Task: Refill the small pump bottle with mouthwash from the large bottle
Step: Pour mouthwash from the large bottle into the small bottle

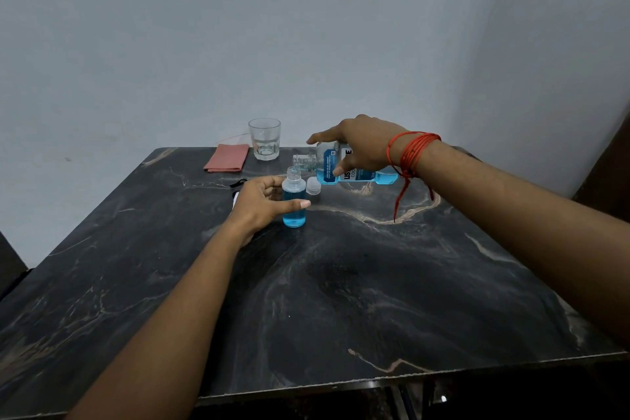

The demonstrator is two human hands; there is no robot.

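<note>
A small clear bottle [294, 211] stands upright on the dark marble table [341, 283], uncapped and mostly filled with blue liquid. My left hand [262, 203] grips it round the middle, thumb across its front. My right hand [361, 147] holds the large mouthwash bottle [358, 172] tipped on its side, its open neck [303, 162] just above the small bottle's mouth. Blue mouthwash lies along the large bottle's lower side. A clear cap [313, 186] sits on the table just behind the small bottle.
An empty drinking glass [264, 139] stands at the table's far edge, with a folded pink cloth [227, 158] to its left. A black-and-white object [237, 189] lies partly hidden behind my left hand. Walls close in at the back and right.
</note>
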